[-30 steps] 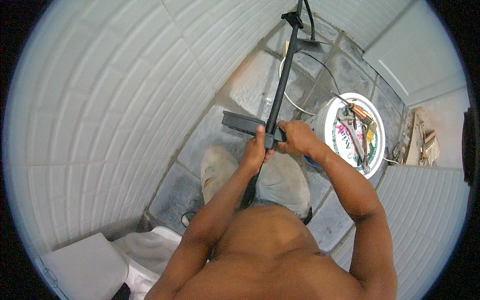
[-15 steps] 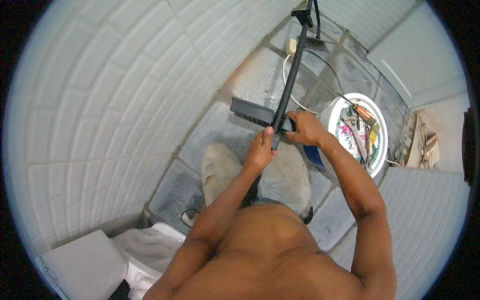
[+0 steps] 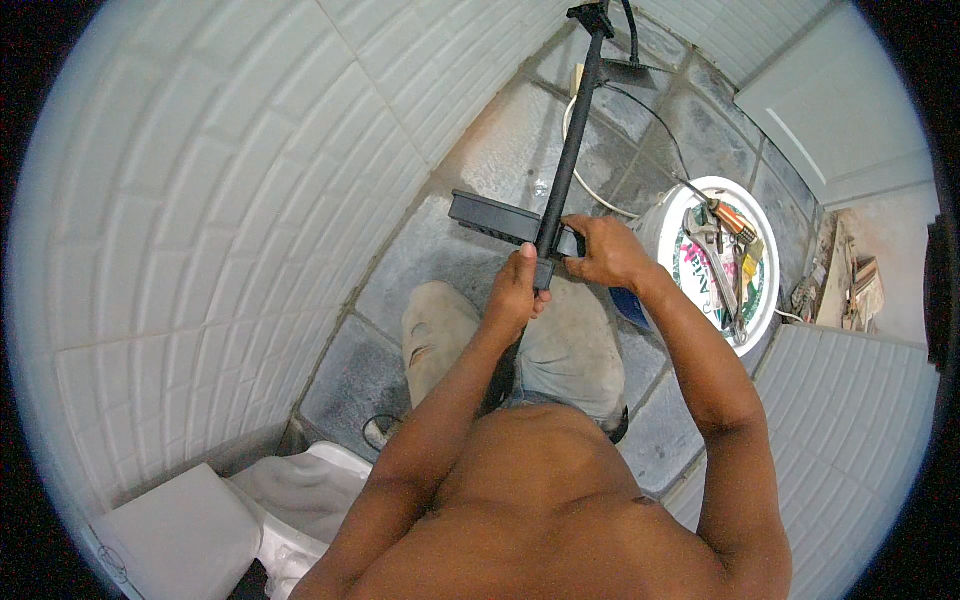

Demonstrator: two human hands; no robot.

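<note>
A long black pole (image 3: 572, 150), which looks like part of a shower column, slants up and away from my knees. Across its lower part sits a black box-shaped body (image 3: 495, 217). My left hand (image 3: 512, 295) is wrapped round the pole just below that body, thumb on top. At the body's right end, the fingers and thumb of my right hand (image 3: 612, 252) close on a small black end piece, partly hidden by them. The pole's top carries a black bracket (image 3: 592, 18); beside it a hose hangs to a flat black head (image 3: 628, 73).
On my right stands a bucket with a white lid (image 3: 712, 187), bearing an adjustable wrench (image 3: 715, 262), an orange-handled screwdriver (image 3: 735, 222) and a yellow tool (image 3: 751, 265). A white cable (image 3: 590, 193) curves over the grey floor tiles. A toilet (image 3: 180, 530) stands lower left, beside a white tiled wall (image 3: 220, 200).
The pole and its box-shaped body have shifted slightly left and upward in view, both hands moving with them. My grip looks much the same.
</note>
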